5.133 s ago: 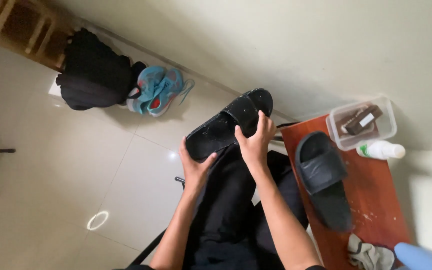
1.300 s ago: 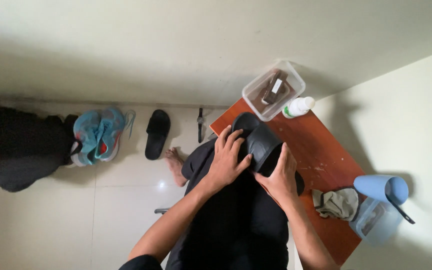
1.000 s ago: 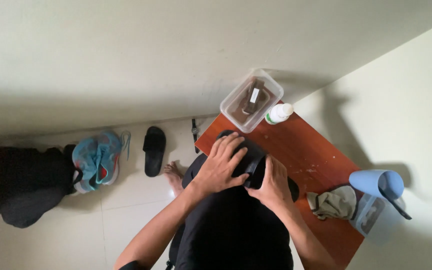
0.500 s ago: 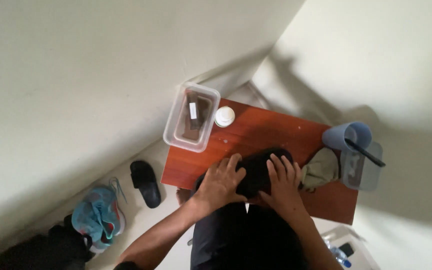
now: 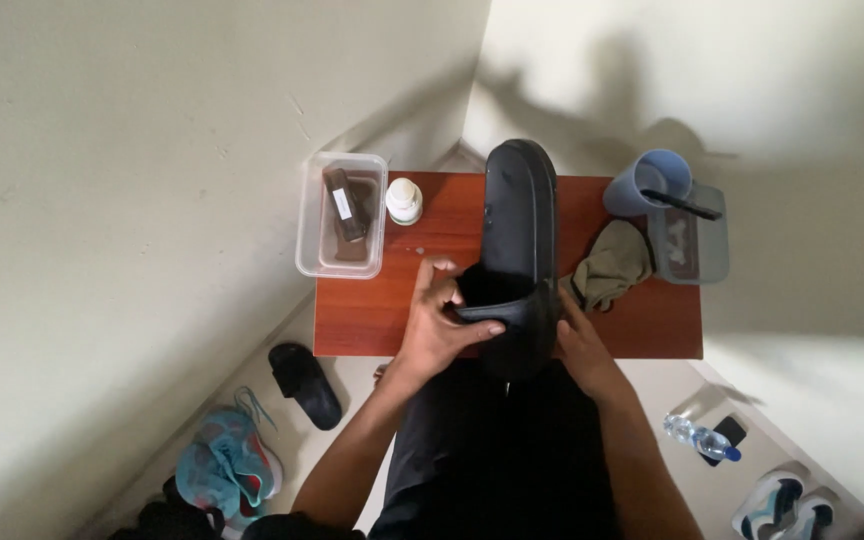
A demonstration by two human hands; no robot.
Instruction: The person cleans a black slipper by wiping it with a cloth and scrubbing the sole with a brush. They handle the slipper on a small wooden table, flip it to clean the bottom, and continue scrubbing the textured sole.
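Note:
A black slide sandal [image 5: 518, 235] lies lengthwise over the reddish-brown table [image 5: 372, 310], its toe end pointing to the far wall. My left hand [image 5: 439, 325] grips its strap from the left, thumb over the strap's edge. My right hand [image 5: 580, 340] holds the sandal's right side near the heel, partly hidden behind it. Both my forearms reach up from my dark-trousered lap at the table's near edge.
On the table stand a clear plastic box [image 5: 342, 226] with a brown brush, a small white bottle [image 5: 404, 200], an olive cloth [image 5: 610, 264], a blue cup [image 5: 644, 182] and a grey container [image 5: 688, 235]. On the floor lie a second black sandal [image 5: 305, 384], teal shoes [image 5: 228, 468], a water bottle [image 5: 700, 438].
The view has swung to face the table squarely. The sandal, held low by both hands before, now lies stretched out along the table with its toe toward the wall.

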